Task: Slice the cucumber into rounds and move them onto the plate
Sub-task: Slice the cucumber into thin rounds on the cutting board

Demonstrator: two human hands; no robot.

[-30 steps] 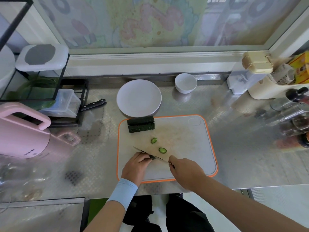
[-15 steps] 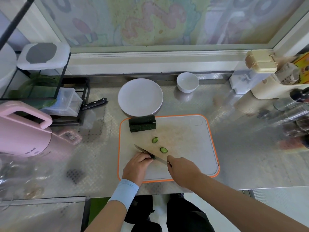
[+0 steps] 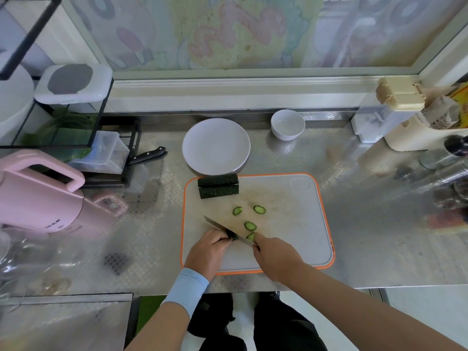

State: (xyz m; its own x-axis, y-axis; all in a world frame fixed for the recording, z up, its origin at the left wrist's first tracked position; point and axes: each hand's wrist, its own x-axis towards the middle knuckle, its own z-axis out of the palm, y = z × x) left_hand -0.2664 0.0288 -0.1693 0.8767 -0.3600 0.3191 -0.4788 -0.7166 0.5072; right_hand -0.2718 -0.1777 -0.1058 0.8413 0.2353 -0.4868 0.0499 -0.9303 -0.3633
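Observation:
On the orange-rimmed cutting board (image 3: 298, 224), my left hand (image 3: 206, 252) holds down a short dark cucumber piece (image 3: 232, 236) with curled fingers; most of the piece is hidden. My right hand (image 3: 274, 257) grips the handle of a knife (image 3: 217, 225), whose blade lies slanted across that piece. Several green rounds (image 3: 250, 225) lie just beyond the blade. Two larger dark cucumber chunks (image 3: 218, 190) sit side by side at the board's far left corner. The white plate (image 3: 216, 146) stands bare just behind the board.
A small white bowl (image 3: 288, 124) stands behind and right of the plate. A second black-handled knife (image 3: 147, 155) lies left of the plate beside a black rack (image 3: 101, 138). A pink kettle (image 3: 38, 193) stands at left, with bottles and containers (image 3: 395, 110) at right.
Two more rounds now lie on the board beside the blade. The knife and both hands have stayed in about the same spot over the cucumber piece.

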